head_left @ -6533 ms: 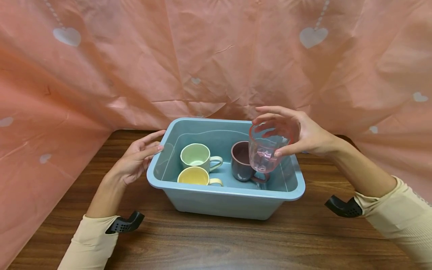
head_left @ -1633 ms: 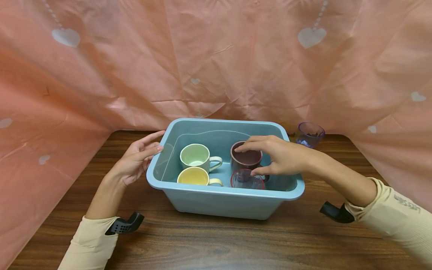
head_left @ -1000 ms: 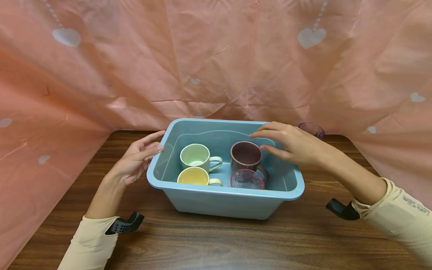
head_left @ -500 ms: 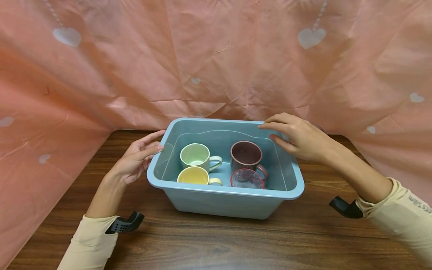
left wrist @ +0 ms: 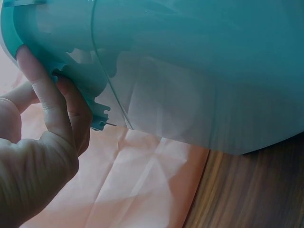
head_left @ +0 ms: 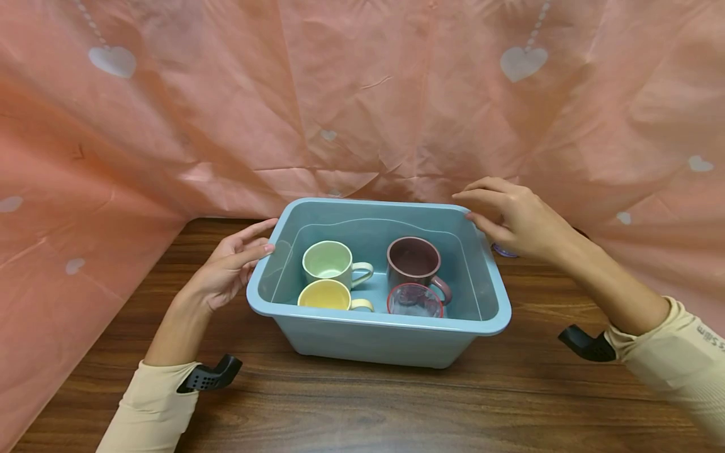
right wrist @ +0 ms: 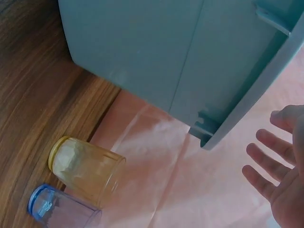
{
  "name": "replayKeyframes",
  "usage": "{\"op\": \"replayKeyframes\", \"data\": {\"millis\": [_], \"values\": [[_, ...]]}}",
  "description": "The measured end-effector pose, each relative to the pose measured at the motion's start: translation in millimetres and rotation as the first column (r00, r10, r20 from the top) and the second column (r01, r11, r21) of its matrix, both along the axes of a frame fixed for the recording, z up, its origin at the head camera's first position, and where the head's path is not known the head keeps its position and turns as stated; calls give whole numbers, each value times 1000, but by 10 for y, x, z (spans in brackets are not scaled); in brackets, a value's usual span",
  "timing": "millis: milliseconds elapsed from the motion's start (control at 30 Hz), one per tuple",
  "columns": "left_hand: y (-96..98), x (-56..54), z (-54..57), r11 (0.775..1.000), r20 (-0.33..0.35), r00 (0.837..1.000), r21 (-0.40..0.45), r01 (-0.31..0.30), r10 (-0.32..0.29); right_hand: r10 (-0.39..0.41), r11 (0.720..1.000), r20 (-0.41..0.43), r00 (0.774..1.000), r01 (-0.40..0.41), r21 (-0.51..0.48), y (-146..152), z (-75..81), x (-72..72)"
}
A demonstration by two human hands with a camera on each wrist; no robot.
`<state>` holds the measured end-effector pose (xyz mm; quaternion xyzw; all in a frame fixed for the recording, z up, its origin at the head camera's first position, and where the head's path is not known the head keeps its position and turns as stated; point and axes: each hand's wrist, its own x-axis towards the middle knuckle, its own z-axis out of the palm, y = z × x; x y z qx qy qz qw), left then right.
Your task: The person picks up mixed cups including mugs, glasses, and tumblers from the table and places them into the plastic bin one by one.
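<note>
At the left end of a blue plastic tub [head_left: 374,343], my left hand [head_left: 229,264] holds the rim, thumb on the edge and fingers outside below it. Inside stand a pale green mug [head_left: 327,261], a yellow mug [head_left: 325,296], a maroon mug [head_left: 412,267] and a clear glass with a red rim [head_left: 415,301]. The red-rimmed glass sits just in front of the maroon mug. My right hand [head_left: 523,220] hovers above the tub's back right corner, fingers apart with nothing between them. In the right wrist view, its fingers [right wrist: 266,161] are spread beside the rim.
An amber glass [right wrist: 88,166] and a purple-blue glass [right wrist: 61,209] stand on the wooden table beyond the tub's right end. In the head view, my right hand mostly hides them. A pink curtain [head_left: 362,100] with hearts hangs behind the table [head_left: 340,409].
The red-rimmed glass, earlier in my right hand, now stands in the tub, released. My right hand has since drawn back, up and rightward past the rim. My left hand has stayed put.
</note>
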<state>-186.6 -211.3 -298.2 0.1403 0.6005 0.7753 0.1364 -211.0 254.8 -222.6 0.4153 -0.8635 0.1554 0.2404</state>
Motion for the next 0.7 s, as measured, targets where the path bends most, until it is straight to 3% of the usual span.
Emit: {"op": "replayKeyframes", "data": {"millis": [167,467,700], "values": [[-1,4,3,1000,2,1000,1,-1,1,-6,1000,6,1000,7,-25,38,-13,-15],[-3,5,-1,1000,2,1000,11,1,-1,-161,987,37,986,160,28,117,-32,-1],[0,4,6,1000,2,1000,6,-4,4,-212,976,130,969,215,-16,201,-67,-24]]}}
